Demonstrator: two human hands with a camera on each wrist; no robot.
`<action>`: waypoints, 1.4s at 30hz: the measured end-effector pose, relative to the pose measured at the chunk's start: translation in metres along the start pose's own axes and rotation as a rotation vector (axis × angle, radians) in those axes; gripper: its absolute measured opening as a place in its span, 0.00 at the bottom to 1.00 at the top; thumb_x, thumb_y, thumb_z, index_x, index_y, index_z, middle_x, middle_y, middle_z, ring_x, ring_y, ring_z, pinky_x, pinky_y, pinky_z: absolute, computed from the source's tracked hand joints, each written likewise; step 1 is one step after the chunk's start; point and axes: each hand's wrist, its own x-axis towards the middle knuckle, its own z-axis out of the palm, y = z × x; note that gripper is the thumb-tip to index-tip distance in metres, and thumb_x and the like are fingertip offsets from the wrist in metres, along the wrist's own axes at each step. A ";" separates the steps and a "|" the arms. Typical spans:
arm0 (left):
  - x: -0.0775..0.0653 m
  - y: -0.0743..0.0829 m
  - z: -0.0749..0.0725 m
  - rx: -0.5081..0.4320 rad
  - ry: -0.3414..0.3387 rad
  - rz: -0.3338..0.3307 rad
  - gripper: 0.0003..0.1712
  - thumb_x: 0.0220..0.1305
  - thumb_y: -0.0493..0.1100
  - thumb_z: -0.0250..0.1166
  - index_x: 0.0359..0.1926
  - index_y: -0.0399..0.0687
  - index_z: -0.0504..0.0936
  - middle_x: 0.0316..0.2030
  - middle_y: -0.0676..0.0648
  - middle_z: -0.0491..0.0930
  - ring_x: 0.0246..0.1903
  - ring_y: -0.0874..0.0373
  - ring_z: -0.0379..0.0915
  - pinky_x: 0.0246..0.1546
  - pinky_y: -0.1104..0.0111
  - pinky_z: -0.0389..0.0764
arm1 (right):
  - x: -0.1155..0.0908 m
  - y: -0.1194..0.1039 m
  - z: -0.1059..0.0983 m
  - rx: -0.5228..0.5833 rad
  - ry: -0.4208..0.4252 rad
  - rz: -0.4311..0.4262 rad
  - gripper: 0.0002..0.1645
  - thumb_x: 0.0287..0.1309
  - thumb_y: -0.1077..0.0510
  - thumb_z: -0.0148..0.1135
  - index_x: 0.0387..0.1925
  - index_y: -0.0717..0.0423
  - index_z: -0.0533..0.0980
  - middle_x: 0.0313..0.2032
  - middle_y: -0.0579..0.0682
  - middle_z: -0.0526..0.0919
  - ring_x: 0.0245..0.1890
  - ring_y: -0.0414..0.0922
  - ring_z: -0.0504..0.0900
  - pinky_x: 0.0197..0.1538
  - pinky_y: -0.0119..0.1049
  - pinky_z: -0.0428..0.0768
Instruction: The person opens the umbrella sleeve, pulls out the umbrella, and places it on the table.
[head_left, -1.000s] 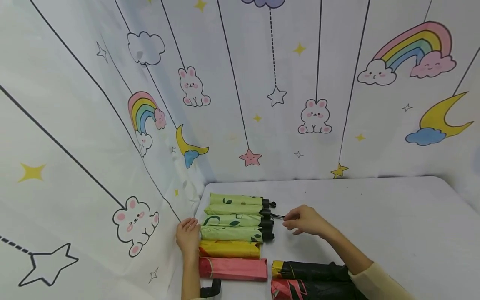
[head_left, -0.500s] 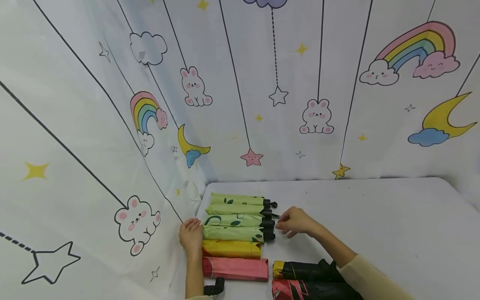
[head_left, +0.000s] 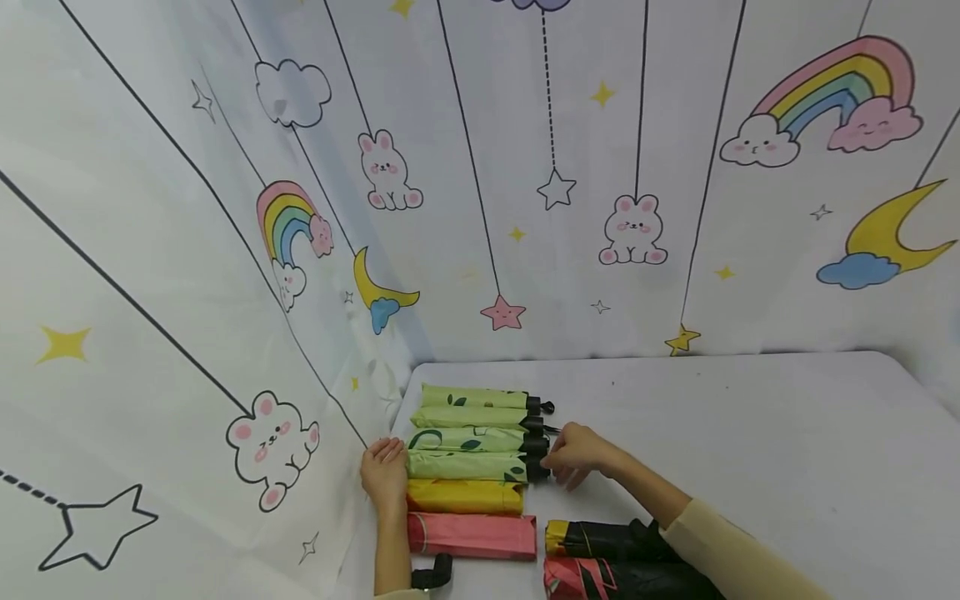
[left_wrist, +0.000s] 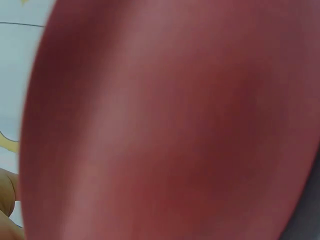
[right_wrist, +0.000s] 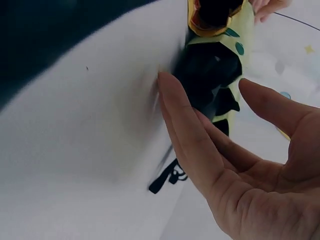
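Several folded green umbrellas (head_left: 465, 465) lie side by side, their black handles (right_wrist: 207, 65) pointing right. At their left ends is my left hand (head_left: 386, 471), its fingers fairly straight against the nearest ones. My right hand (head_left: 581, 454) is at the handle ends, fingertips right by the nearest green umbrella's handle. In the right wrist view the fingers (right_wrist: 192, 137) are extended and the thumb stands apart, gripping nothing. A blurred red surface (left_wrist: 165, 120) fills most of the left wrist view, leaving only a bit of hand (left_wrist: 6, 200) at its edge.
Nearer than the green row lie a yellow folded umbrella (head_left: 465, 497) and a pinkish-red one (head_left: 472, 536). A black hooked handle (head_left: 433, 573) shows below them. Under my right forearm are a black-and-yellow umbrella (head_left: 600, 540) and a red-and-black one (head_left: 622, 579). A printed curtain (head_left: 465, 167) borders the table.
My right hand has moved left and toward me, away from the thin strap to the nearest green umbrella's handle. My left hand stays almost in place.
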 end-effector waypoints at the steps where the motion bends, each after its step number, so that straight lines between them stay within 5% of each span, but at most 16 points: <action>1: 0.000 0.000 0.000 -0.003 0.001 0.001 0.24 0.64 0.23 0.66 0.60 0.25 0.75 0.56 0.24 0.80 0.57 0.33 0.80 0.39 0.83 0.81 | 0.000 0.000 0.001 -0.005 -0.002 0.004 0.14 0.63 0.56 0.73 0.34 0.66 0.87 0.27 0.59 0.88 0.30 0.56 0.90 0.30 0.46 0.90; 11: 0.001 -0.004 0.000 0.028 -0.005 -0.014 0.23 0.64 0.24 0.66 0.60 0.27 0.75 0.55 0.26 0.81 0.56 0.35 0.82 0.37 0.86 0.78 | 0.009 0.000 0.007 0.102 -0.038 0.094 0.21 0.65 0.55 0.71 0.30 0.74 0.83 0.27 0.66 0.88 0.31 0.58 0.91 0.34 0.47 0.90; 20: -0.002 -0.003 -0.003 0.027 -0.021 -0.027 0.25 0.65 0.25 0.65 0.62 0.25 0.73 0.57 0.26 0.81 0.58 0.35 0.81 0.38 0.85 0.78 | 0.012 0.003 0.010 0.299 -0.056 0.157 0.16 0.65 0.61 0.69 0.40 0.76 0.82 0.34 0.69 0.88 0.39 0.60 0.91 0.42 0.47 0.90; 33: -0.002 -0.008 -0.003 -0.044 0.002 -0.048 0.21 0.65 0.25 0.67 0.58 0.28 0.77 0.54 0.26 0.82 0.51 0.43 0.86 0.39 0.82 0.82 | 0.010 -0.003 0.009 0.363 -0.014 0.129 0.18 0.64 0.58 0.72 0.38 0.74 0.82 0.34 0.64 0.87 0.32 0.56 0.91 0.38 0.47 0.90; 42: 0.000 -0.010 -0.007 -0.083 0.008 -0.060 0.23 0.64 0.23 0.67 0.59 0.25 0.75 0.55 0.24 0.81 0.48 0.45 0.88 0.40 0.80 0.84 | 0.008 -0.011 0.008 0.437 -0.125 0.019 0.17 0.66 0.59 0.70 0.41 0.74 0.85 0.39 0.63 0.89 0.38 0.59 0.91 0.45 0.50 0.89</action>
